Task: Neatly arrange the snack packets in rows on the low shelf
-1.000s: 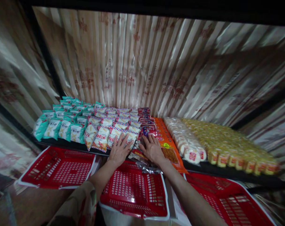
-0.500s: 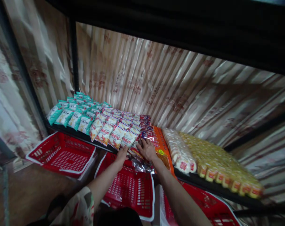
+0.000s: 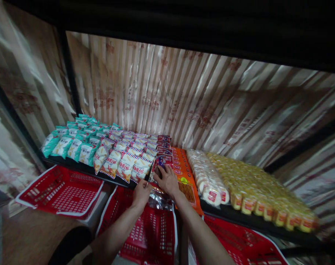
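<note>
My left hand (image 3: 142,193) is at the shelf's front edge with its fingers pinched together, at the left edge of a dark red snack packet. Its shiny silver end (image 3: 159,200) hangs over the edge above a red basket (image 3: 145,235). My right hand (image 3: 167,181) lies over the row of dark red packets (image 3: 164,159), fingers spread and touching the front ones. White snack bags with striped edges (image 3: 125,165) stand to the left of both hands. An orange packet (image 3: 186,184) lies just right of my right hand.
Teal snack bags (image 3: 65,145) fill the shelf's left end. Rolls in clear wrap (image 3: 208,180) and yellow wrapped cakes (image 3: 253,187) lie to the right. Red baskets stand below at left (image 3: 65,193) and right (image 3: 233,239). A black beam (image 3: 184,25) crosses overhead.
The view has shifted, and the shelf goods sit further left in it. Both hands stay at the dark red packets, my left hand still by their front edge.
</note>
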### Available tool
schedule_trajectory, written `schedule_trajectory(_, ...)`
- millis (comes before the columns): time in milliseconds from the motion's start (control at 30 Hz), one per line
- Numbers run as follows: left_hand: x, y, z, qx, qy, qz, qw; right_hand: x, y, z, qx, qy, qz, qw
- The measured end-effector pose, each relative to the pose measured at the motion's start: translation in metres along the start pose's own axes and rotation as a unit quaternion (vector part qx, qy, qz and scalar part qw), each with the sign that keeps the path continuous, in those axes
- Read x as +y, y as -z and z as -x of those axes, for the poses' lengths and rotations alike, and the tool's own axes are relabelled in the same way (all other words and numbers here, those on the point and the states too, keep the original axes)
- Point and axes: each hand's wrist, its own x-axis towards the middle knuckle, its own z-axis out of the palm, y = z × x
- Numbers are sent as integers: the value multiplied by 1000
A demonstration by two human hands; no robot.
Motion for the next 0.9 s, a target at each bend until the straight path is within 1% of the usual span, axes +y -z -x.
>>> schedule_trajectory(200,6,-1,2,-38,-55,-59,996,5,2,1,-18,-4,-3,1000)
schedule_trajectory(267,7,-1,2,-50,-76,-75,993,7,2,2,-14,-2,-6,1000)
schedule_trajectory(367,9,-2,-4,-52,-101,-93,989,7,2,2,-10,4,-5,1000)
schedule_trajectory(500,8,-5,-12,-15,-108,-98,989,5,4,1,-8,14,0,1000)
schedule_trajectory(533,7,-6,-13,-15,-106,-98,989,5,4,1,-9,14,1,1000)
schedule_trajectory(667,-1,-17,-12,-64,-121,-129,982,3,7,1,-12,-2,8,1000)
schedule_trajectory(733,-3,-22,-11,-64,-139,-147,977,3,10,1,-19,-10,8,1000)
schedule_trajectory(833,0,-24,-11,-75,-147,-137,977,4,13,1,-20,-9,15,1000)
schedule_trajectory(900,4,-24,-11,-92,-142,-138,976,7,14,2,-11,7,23,1000)
